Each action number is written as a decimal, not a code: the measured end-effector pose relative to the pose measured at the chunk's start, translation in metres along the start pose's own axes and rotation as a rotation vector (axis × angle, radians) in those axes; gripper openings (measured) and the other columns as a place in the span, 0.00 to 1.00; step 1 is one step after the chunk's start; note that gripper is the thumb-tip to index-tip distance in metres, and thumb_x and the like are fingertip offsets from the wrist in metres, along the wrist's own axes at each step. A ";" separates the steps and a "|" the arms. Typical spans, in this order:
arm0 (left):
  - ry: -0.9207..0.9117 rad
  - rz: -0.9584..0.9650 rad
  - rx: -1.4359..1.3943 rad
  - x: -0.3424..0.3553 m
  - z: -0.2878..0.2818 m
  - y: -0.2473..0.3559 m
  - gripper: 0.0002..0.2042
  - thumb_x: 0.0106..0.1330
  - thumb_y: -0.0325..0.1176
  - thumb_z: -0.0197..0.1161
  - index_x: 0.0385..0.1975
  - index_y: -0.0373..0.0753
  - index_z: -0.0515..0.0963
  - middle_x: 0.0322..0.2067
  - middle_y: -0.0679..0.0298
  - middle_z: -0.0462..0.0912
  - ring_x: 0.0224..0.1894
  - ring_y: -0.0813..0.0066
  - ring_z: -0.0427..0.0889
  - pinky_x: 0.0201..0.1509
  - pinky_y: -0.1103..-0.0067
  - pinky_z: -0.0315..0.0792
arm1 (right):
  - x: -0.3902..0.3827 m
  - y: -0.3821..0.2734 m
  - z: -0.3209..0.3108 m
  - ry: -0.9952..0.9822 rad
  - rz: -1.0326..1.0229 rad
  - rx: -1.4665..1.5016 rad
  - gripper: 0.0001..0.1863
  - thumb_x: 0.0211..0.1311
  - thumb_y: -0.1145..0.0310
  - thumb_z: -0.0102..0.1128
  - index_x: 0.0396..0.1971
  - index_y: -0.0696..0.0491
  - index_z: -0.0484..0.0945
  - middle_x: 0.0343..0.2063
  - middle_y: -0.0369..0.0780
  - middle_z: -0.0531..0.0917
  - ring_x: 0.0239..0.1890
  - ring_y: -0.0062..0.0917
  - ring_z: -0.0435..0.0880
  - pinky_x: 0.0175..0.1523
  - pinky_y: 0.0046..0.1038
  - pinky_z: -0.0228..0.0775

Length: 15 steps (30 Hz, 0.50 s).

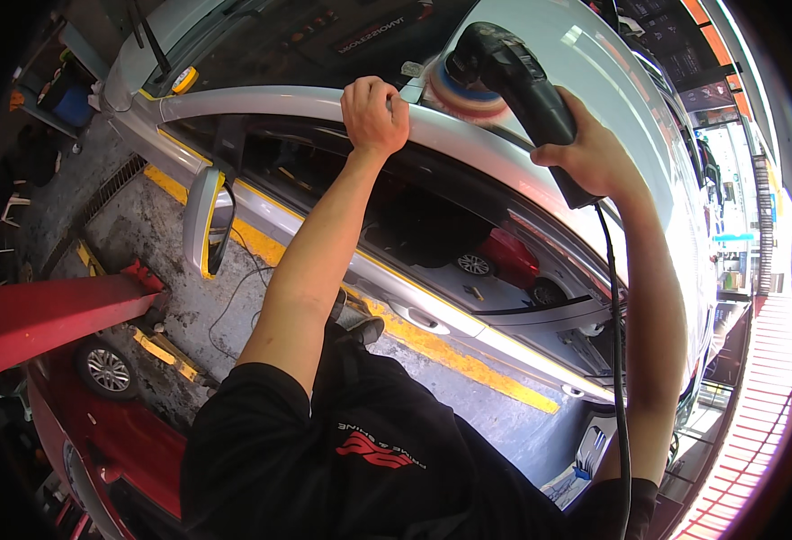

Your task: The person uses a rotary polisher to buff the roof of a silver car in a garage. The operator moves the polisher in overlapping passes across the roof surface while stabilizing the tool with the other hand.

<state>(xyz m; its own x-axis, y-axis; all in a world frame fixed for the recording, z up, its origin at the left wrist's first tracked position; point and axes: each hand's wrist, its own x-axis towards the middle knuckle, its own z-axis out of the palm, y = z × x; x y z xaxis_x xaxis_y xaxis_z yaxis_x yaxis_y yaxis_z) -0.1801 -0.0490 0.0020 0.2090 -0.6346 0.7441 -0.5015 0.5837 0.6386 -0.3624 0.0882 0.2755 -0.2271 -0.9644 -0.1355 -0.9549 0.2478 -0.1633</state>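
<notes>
My right hand (592,151) is wrapped round the rear body of a black corded polisher (522,85). The polisher's round pad (464,97), with blue and reddish layers, lies against the roof of a silver car (585,67), near the top of the windshield. My left hand (376,117) is closed, its fingers curled over the roof edge (301,97) above the side window; nothing else shows in it. From the polisher's end a black cord (613,297) hangs down past my right forearm.
Yellow tape runs along the car's trim. The side mirror (205,220) sticks out at left. A red lift arm or post (63,315) and a red car (117,441) stand behind me on the left. A thin cable (234,297) lies on the grey floor (189,306) with yellow stripes.
</notes>
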 end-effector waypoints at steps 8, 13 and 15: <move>-0.006 -0.012 -0.006 0.000 0.002 -0.001 0.01 0.60 0.32 0.60 0.29 0.45 0.78 0.41 0.64 0.79 0.47 0.55 0.76 0.52 0.62 0.69 | 0.005 0.018 -0.001 0.049 0.007 -0.013 0.56 0.40 0.52 0.76 0.76 0.45 0.62 0.47 0.54 0.86 0.47 0.46 0.88 0.56 0.38 0.77; -0.019 -0.021 -0.023 -0.003 0.002 -0.003 0.02 0.59 0.33 0.61 0.29 0.45 0.76 0.40 0.62 0.77 0.47 0.54 0.74 0.53 0.62 0.68 | 0.012 0.022 0.003 0.074 0.008 -0.014 0.57 0.41 0.51 0.76 0.76 0.46 0.62 0.47 0.55 0.86 0.47 0.47 0.88 0.56 0.39 0.77; -0.015 -0.019 -0.019 -0.003 0.000 -0.004 0.02 0.59 0.33 0.61 0.29 0.45 0.76 0.40 0.62 0.76 0.47 0.54 0.74 0.53 0.62 0.68 | 0.011 0.013 0.004 0.064 0.019 -0.003 0.57 0.41 0.52 0.76 0.76 0.47 0.61 0.47 0.55 0.86 0.47 0.48 0.88 0.56 0.39 0.78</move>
<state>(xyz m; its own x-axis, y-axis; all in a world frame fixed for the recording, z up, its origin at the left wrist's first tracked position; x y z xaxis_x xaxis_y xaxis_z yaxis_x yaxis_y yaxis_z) -0.1792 -0.0495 -0.0027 0.2056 -0.6534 0.7285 -0.4815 0.5805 0.6566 -0.3763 0.0812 0.2676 -0.2567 -0.9635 -0.0757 -0.9509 0.2658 -0.1583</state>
